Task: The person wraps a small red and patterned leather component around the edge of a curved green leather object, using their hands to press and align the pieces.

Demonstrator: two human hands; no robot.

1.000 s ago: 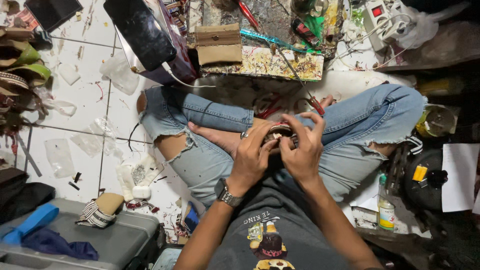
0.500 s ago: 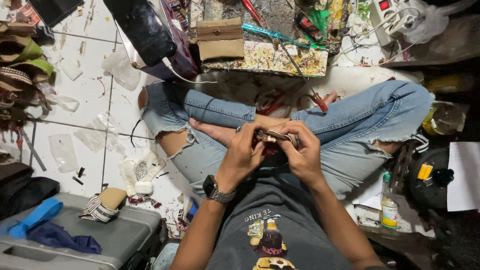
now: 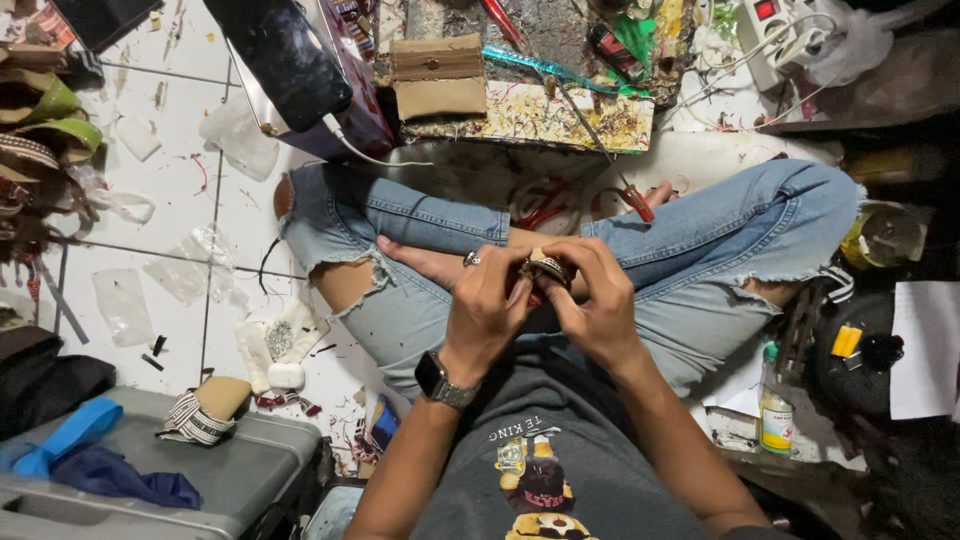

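Both hands, left hand [image 3: 487,300] and right hand [image 3: 598,300], pinch small brown piece [image 3: 549,267] over lap, littered white tile floor [image 3: 180,200], paint-splattered board [image 3: 545,115] ahead

Small glue bottle [image 3: 775,413], clear with yellow liquid and a pale label, upright at the right knee. Dark phone screen [image 3: 290,55], unlit, cabled, top left. White paper sheet [image 3: 925,350], far right. Clear plastic wrappers [image 3: 185,265] scattered on tiles, left.

small brown strap-like piece [image 3: 549,268], tan top with a dark underside and a glint of metal, exact kind unclear. Pinched between fingers of left hand [image 3: 490,305] and right hand [image 3: 598,300], mostly covered, held above the crossed legs, off the floor.
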